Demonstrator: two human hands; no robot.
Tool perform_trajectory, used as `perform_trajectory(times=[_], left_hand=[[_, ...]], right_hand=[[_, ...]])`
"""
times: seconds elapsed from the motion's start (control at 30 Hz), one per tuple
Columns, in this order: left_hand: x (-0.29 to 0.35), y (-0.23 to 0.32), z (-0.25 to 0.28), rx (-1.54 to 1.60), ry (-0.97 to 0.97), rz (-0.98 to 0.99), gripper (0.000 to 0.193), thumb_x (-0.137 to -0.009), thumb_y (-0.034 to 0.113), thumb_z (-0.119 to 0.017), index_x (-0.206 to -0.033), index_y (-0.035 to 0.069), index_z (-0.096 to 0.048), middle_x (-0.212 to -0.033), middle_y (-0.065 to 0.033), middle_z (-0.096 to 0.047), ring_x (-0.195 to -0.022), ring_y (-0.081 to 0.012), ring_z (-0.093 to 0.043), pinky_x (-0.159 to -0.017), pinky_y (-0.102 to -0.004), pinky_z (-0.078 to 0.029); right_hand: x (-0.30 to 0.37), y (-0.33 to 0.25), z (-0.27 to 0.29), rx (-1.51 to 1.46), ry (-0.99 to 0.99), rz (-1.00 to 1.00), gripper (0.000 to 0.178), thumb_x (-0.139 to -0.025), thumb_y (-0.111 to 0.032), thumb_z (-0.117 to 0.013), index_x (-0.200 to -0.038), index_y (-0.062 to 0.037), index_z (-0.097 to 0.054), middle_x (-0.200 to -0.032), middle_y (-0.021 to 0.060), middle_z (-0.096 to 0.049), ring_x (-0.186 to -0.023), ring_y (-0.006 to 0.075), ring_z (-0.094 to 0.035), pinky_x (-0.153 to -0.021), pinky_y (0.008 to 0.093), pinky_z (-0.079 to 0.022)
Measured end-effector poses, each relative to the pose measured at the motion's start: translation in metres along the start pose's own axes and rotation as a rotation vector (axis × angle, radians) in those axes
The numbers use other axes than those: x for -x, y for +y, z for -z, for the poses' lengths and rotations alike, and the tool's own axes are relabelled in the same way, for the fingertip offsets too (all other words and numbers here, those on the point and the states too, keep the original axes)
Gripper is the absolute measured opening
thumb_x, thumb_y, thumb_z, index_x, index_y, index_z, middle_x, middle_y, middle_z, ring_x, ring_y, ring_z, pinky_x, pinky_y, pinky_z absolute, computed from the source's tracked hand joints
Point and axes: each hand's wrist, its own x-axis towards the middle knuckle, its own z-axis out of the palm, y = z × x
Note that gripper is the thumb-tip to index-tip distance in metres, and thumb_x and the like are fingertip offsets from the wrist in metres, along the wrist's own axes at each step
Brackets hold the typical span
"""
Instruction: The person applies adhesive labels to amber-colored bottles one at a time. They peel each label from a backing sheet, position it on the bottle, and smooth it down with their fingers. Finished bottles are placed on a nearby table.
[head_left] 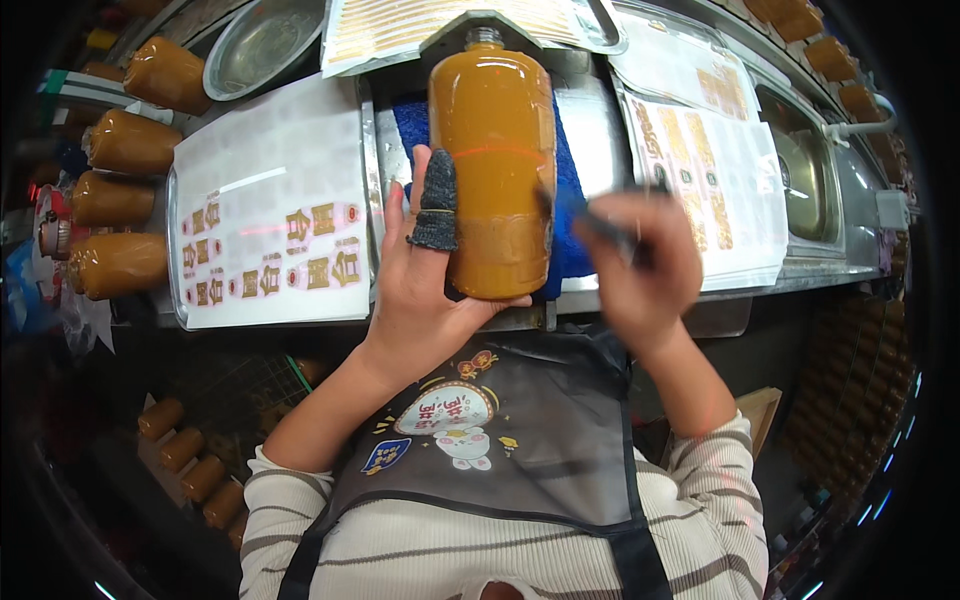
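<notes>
A glossy caramel-brown bottle (497, 120) with a short threaded neck lies on a blue cloth (572, 240), its neck pointing away from me. My left hand (415, 290) grips its left side and base; one finger wears a dark grey knit cover (436, 200) with a band round it. Just right of the bottle, my right hand (650, 265) is smeared by motion, its fingers curled round a dark thing (612, 235) too blurred to name. Contact between that thing and the bottle cannot be made out.
White sheets with gold-and-pink decals (270, 220) lie on a tray to the left; more decal sheets (700, 190) lie right, beside a metal sink (808, 180). Several brown bottles (120, 265) line the far left. Behind stand a metal bowl (262, 45) and a striped sheet (385, 30).
</notes>
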Motion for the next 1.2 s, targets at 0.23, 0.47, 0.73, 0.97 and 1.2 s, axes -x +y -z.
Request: perform_trajectory(times=[0.23, 0.47, 0.73, 0.97, 1.2], left_hand=[[0.005, -0.010, 0.006, 0.044, -0.140, 0.078, 0.098, -0.071, 0.035, -0.089, -0.148, 0.002, -0.038, -0.146, -0.0173, -0.048, -0.141, -0.0380, -0.038, -0.120, -0.0606, -0.006], [0.005, -0.022, 0.006, -0.039, -0.183, 0.086, 0.102, -0.074, 0.038, -0.086, -0.152, 0.001, -0.031, -0.153, -0.0212, -0.039, -0.146, -0.0398, -0.029, -0.119, -0.0611, -0.001], [-0.011, 0.012, -0.012, -0.298, 0.070, -0.191, 0.116, -0.073, 0.042, -0.086, -0.157, -0.002, -0.019, -0.160, -0.0315, -0.020, -0.151, -0.0458, -0.016, -0.117, -0.0633, -0.007], [0.000, -0.012, 0.008, 0.334, -0.141, 0.076, 0.127, -0.067, 0.026, -0.094, -0.157, -0.003, -0.009, -0.154, -0.0245, -0.036, -0.142, -0.0346, -0.039, -0.116, -0.0408, -0.031], [-0.019, 0.017, 0.002, 0.807, 0.086, 0.366, 0.077, -0.092, 0.020, -0.074, -0.144, -0.010, -0.025, -0.145, -0.0249, -0.045, -0.135, -0.0282, -0.047, -0.114, -0.0402, -0.034]], right_hand=[[-0.010, -0.010, -0.004, -0.271, 0.078, -0.414, 0.019, -0.080, 0.003, -0.073, -0.098, -0.0021, -0.071, -0.086, 0.0082, -0.068, -0.071, 0.0159, -0.062, -0.070, 0.0255, -0.051], [-0.010, -0.025, -0.001, -0.280, -0.004, -0.424, 0.022, -0.079, 0.001, -0.076, -0.101, -0.0018, -0.071, -0.084, 0.0092, -0.067, -0.068, 0.0171, -0.060, -0.065, 0.0260, -0.049], [0.016, -0.023, 0.012, -0.200, -0.017, -0.211, 0.028, -0.079, 0.004, -0.076, -0.105, -0.0012, -0.069, -0.089, 0.0092, -0.063, -0.077, 0.0156, -0.061, -0.072, 0.0281, -0.051], [0.015, 0.001, 0.019, -0.722, -0.072, -0.878, 0.019, -0.097, -0.019, -0.062, -0.097, -0.0005, -0.067, -0.092, 0.0026, -0.068, -0.087, 0.0067, -0.058, -0.081, 0.0232, -0.046], [0.007, -0.007, -0.017, -0.618, -0.158, -0.911, 0.028, -0.094, -0.028, -0.073, -0.099, -0.0055, -0.055, -0.089, -0.0016, -0.056, -0.079, 0.0023, -0.050, -0.069, 0.0196, -0.042]])
